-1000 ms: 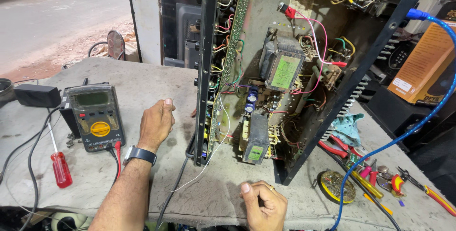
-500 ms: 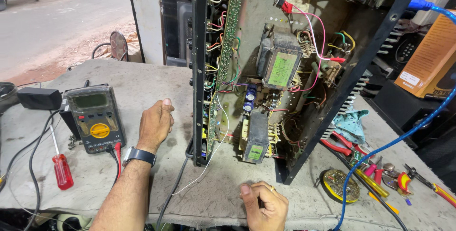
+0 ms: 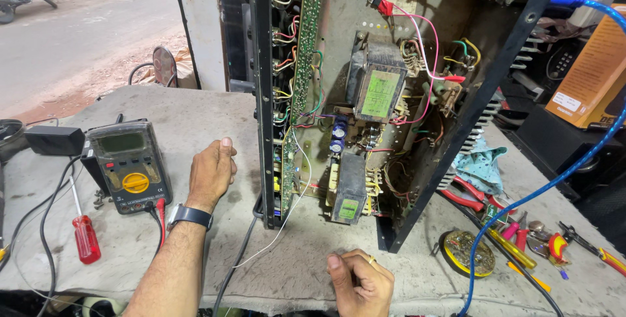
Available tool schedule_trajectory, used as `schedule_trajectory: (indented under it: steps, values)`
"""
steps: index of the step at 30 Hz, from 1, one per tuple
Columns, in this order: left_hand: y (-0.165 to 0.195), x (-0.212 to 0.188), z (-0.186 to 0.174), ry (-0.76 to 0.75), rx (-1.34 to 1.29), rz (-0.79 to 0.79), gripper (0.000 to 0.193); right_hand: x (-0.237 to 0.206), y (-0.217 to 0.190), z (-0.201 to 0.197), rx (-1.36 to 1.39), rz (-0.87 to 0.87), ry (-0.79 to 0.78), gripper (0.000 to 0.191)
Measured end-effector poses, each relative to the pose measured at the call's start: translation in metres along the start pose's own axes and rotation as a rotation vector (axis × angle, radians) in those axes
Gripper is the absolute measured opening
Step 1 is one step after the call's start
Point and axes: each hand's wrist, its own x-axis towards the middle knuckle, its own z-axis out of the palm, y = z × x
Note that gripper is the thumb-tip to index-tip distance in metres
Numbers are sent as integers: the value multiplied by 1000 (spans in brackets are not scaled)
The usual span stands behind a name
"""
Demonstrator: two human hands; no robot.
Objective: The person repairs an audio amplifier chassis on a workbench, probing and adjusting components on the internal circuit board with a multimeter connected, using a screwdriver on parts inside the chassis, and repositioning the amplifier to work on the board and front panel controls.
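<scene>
**Opened amplifier stands on edge for inspection**

Head view: the amplifier chassis (image 3: 391,102) is propped upright on the worktop (image 3: 195,115), baring its wiring. The left hand (image 3: 210,172) rests flat and empty beside it; the right hand (image 3: 360,282) lies loosely curled in front, gripping nothing visible. A multimeter (image 3: 128,166) waits nearby.

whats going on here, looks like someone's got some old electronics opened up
A person sits at a cloth-covered bench with an opened electronics chassis standing on its side, its transformers and wiring exposed. The left hand rests flat on the cloth beside the chassis edge, holding nothing. The right hand is loosely curled near the bench's front edge, apparently empty. A multimeter and a red-handled screwdriver lie to the left; pliers and other tools lie to the right.
</scene>
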Motion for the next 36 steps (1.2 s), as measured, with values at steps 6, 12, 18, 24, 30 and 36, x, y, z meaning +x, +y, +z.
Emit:
schedule_trajectory:
  steps: [6, 12, 18, 24, 30, 36]
  values:
    - [-4, 0, 3, -6, -15, 21, 66, -3, -4, 0, 18, 5, 14, 27]
    - [-5, -1, 4, -8, -66, 71, 61, -4, 0, 2, 22, 10, 9, 28]
    - [-6, -1, 8, -14, -82, 75, 58, -6, 3, 0, 6, 14, -2, 28]
    - [-5, -1, 13, -15, -74, 75, 58, -4, 2, -1, 64, -40, -15, 28]
    - [-9, 3, 16, -26, -53, 73, 58, -6, 10, -2, 55, -54, -42, 29]
    - [-7, 3, 17, -34, -57, 36, 59, -8, 6, -3, 92, -63, -99, 22]
